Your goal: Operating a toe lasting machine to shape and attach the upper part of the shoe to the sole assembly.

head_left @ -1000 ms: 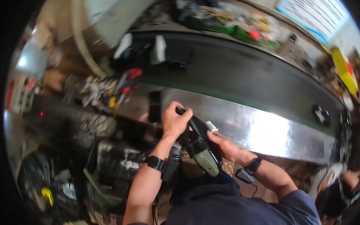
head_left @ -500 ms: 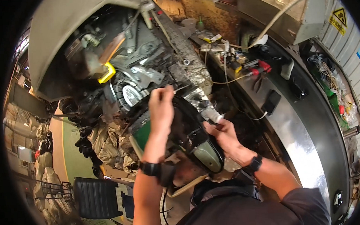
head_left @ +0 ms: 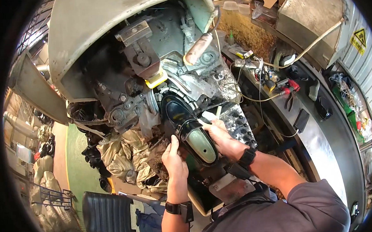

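Observation:
A glossy black shoe [head_left: 181, 116] on a pale green last [head_left: 202, 145] sits toe-first in the jaws of a big grey machine [head_left: 142, 60]. My left hand [head_left: 174, 158] grips the shoe's left side near the heel. My right hand [head_left: 218, 133] holds its right side, fingers on the rim of the upper. Both wrists wear black bands.
A steel bench [head_left: 320, 151] runs along the right with red-handled pliers [head_left: 290, 88], dark shoe parts, cables and small tools. Crumpled tan bags [head_left: 121, 156] lie under the machine at left. A black padded seat [head_left: 109, 212] is at lower left.
My view swung from the steel bench to the machine. The shoe on its last went from in front of my chest into the machine's jaws, and my left hand dropped to its side.

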Demonstrator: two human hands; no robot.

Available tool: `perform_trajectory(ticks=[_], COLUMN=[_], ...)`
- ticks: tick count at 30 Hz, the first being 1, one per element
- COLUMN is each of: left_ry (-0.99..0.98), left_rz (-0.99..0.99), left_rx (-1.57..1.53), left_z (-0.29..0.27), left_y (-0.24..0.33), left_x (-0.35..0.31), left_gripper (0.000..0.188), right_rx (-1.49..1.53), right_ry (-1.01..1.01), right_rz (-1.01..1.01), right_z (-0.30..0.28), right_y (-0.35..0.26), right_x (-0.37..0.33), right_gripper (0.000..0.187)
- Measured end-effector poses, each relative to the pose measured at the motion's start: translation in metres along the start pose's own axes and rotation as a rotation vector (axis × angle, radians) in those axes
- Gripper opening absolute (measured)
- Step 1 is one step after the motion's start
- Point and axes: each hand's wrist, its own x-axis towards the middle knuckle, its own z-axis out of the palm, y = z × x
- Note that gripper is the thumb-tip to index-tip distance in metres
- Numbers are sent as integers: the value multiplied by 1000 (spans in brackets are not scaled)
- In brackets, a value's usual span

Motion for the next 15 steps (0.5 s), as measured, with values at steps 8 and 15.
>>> perform_trajectory(ticks=[8,15], left_ry=[-16,29], left_rz=[-90,-159], left_rx=[-49,-100], left_z=[8,21], left_y=[-1,-1], left_x=[48,54], left_gripper=[25,24], right_rx=[168,86], right_ry=[108,62], right_rz=[-29,-5], right_z=[19,10], right_y=[-9,-12], right_x=[34,54], right_gripper=[25,21])
